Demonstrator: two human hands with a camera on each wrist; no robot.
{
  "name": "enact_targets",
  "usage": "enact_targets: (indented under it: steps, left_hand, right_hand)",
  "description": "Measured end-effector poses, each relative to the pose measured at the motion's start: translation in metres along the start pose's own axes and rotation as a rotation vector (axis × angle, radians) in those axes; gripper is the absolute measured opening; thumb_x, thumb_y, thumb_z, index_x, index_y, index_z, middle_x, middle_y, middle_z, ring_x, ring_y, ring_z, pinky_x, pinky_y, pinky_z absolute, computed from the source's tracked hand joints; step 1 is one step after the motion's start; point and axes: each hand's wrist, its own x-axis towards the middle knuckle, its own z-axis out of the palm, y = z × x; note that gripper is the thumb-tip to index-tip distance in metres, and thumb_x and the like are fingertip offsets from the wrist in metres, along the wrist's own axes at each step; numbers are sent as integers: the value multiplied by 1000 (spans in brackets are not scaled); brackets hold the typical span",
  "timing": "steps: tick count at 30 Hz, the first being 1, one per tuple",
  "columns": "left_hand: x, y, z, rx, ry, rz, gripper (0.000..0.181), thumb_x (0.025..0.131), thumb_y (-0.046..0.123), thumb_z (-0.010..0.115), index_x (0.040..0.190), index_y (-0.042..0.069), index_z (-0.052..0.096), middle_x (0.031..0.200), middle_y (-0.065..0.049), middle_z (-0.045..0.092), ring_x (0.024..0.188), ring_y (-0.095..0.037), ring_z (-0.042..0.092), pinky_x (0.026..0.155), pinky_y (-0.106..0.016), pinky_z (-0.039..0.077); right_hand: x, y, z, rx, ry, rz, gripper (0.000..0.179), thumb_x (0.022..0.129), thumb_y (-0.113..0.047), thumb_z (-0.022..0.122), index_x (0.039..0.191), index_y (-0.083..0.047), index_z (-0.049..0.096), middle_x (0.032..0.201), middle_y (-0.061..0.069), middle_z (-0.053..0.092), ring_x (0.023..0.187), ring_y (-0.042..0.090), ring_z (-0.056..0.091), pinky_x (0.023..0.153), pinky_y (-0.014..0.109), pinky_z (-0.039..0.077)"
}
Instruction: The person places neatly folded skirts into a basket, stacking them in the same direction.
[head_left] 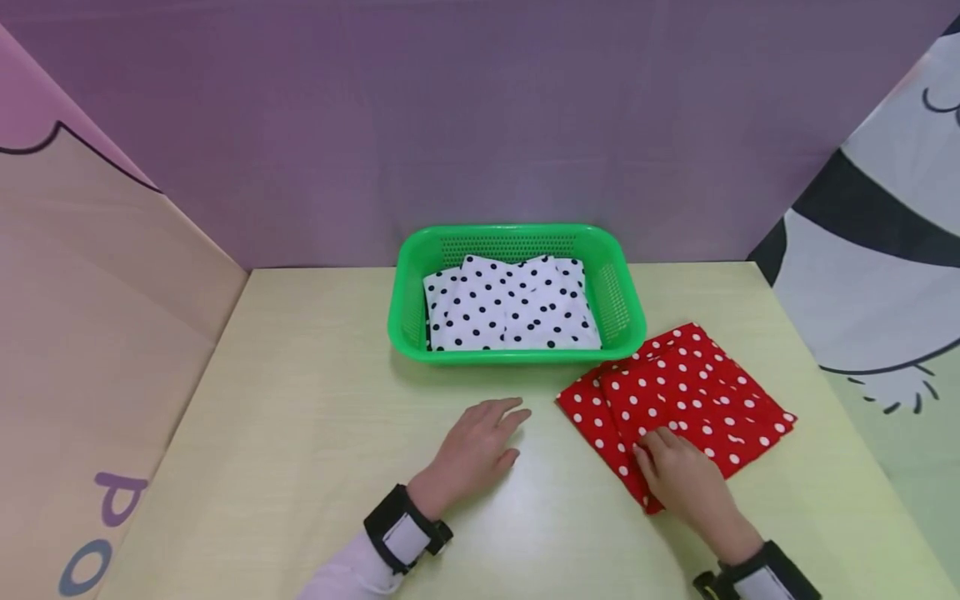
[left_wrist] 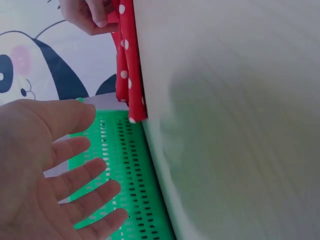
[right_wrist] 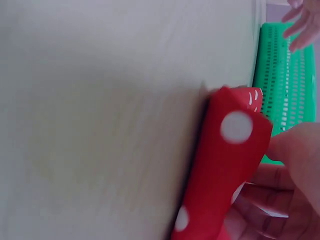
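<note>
A folded red cloth with white dots lies on the table at the right, its far corner at the green basket's rim. My right hand is over the near part of this cloth, fingers curled, pinching its upper layer. In the right wrist view, the thumb and fingers are bent at the folded cloth edge. My left hand holds nothing and hovers in front of the basket. Its fingers are spread and relaxed in the left wrist view.
A green perforated basket stands at the back middle of the table. Inside it sits folded white cloth with black dots. A purple backdrop rises behind, with printed panels on both sides.
</note>
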Motion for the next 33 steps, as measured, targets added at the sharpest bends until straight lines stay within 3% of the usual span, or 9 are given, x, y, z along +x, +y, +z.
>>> enact_targets:
  steps: [11, 23, 33]
  left_hand:
    - [8, 11, 8, -5, -65, 47, 52, 83, 28, 67, 129, 14, 51, 134, -5, 48, 120, -20, 47, 101, -35, 40]
    - [11, 25, 14, 3, -131, 117, 50, 84, 32, 65, 130, 16, 52, 132, -3, 48, 120, -17, 44, 103, -32, 37]
    - [7, 29, 15, 100, -204, 104, 52, 83, 40, 64, 128, 18, 53, 135, -4, 46, 121, -19, 44, 101, -35, 39]
  right_hand:
    - [-5, -22, 5, 32, 13, -158, 43, 66, -35, 80, 99, -11, 68, 91, 0, 68, 80, 14, 61, 72, 32, 53]
    - [-7, -57, 11, 25, 11, -287, 46, 67, -38, 79, 107, -17, 69, 102, -3, 68, 91, 13, 59, 80, 37, 49]
    - [-7, -80, 14, 64, -115, -332, 57, 70, -41, 76, 119, -17, 62, 115, -2, 63, 106, 17, 58, 89, 41, 49]
